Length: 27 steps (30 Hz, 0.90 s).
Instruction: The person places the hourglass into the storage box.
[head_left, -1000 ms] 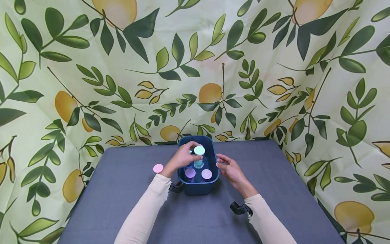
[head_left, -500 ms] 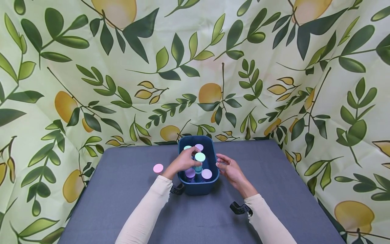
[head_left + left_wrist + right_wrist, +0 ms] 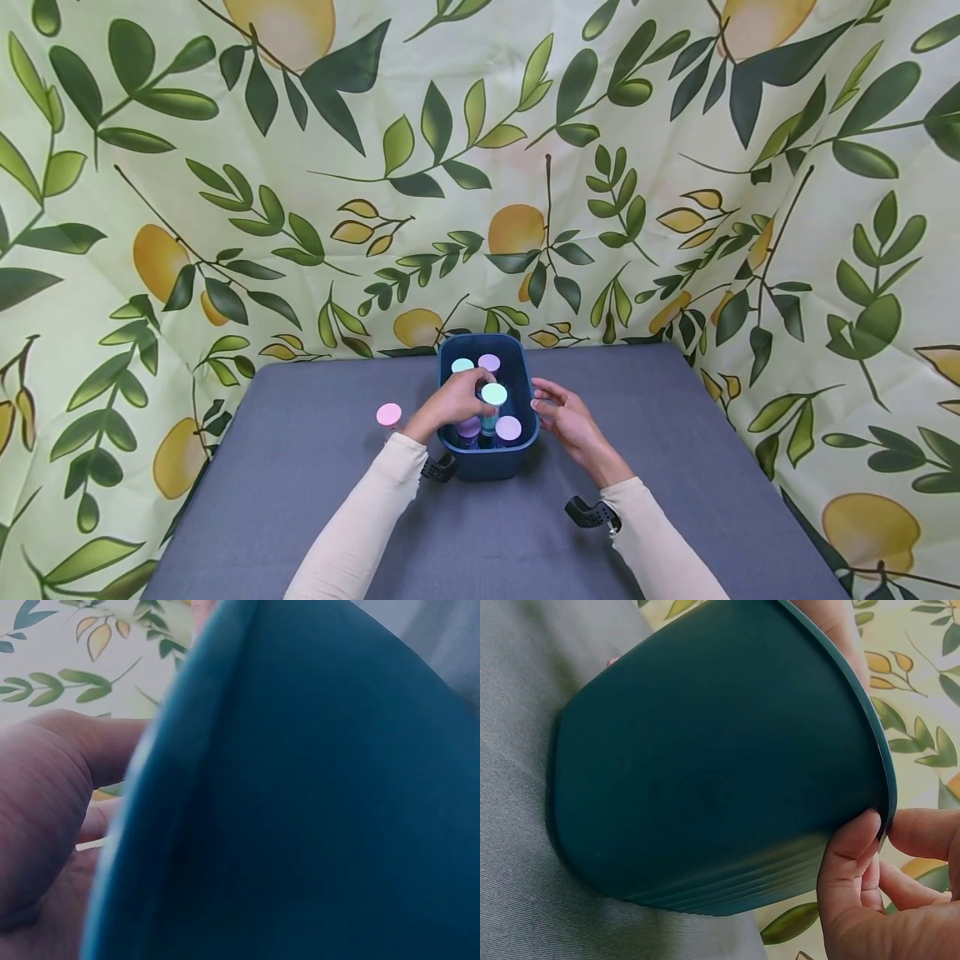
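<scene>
Inside a dark blue plastic bin (image 3: 489, 467), my left hand (image 3: 452, 402) grips a small clear container with a mint-green lid (image 3: 493, 395) between thumb and fingers. Around it in the bin stand several similar containers: another with a mint lid (image 3: 462, 365), one with a lilac lid (image 3: 489, 362) at the back, a purple lid (image 3: 468, 427) and a pale lilac lid (image 3: 508, 428) near the front. My right hand (image 3: 564, 418) pinches the bin's right rim, its thumb outside the wall in the right wrist view. The bin wall (image 3: 322, 787) hides the held container in the left wrist view.
A pink-lidded container (image 3: 389, 414) stands on the grey cloth-covered table (image 3: 315, 467), left of the bin and beside my left wrist. A fabric backdrop (image 3: 420, 275) printed with leaves and fruit hangs behind the table and at its sides.
My left hand has moved the mint-lidded container toward the front and lower in the bin, uncovering the back containers. My right hand stays at the rim.
</scene>
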Motion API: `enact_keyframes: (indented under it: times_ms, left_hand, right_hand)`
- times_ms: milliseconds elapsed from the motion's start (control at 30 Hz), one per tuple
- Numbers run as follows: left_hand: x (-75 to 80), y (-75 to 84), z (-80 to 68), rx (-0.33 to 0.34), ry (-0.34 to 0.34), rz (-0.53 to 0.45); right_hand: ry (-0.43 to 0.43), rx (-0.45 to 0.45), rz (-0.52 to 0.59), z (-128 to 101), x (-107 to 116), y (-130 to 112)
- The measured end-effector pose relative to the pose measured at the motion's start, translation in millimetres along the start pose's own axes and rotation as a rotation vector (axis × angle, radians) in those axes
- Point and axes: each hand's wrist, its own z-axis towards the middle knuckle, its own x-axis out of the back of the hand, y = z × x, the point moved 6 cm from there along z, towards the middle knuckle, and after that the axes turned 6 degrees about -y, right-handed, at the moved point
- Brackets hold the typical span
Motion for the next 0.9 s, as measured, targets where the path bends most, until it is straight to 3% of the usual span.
enact_keyframes:
  times_ms: [900]
  left_hand:
    - [-12.3,-2.0,5.6,0.074,-0.063,0.073]
  right_hand:
    - [-0.014,0.009,0.021,2,2,2]
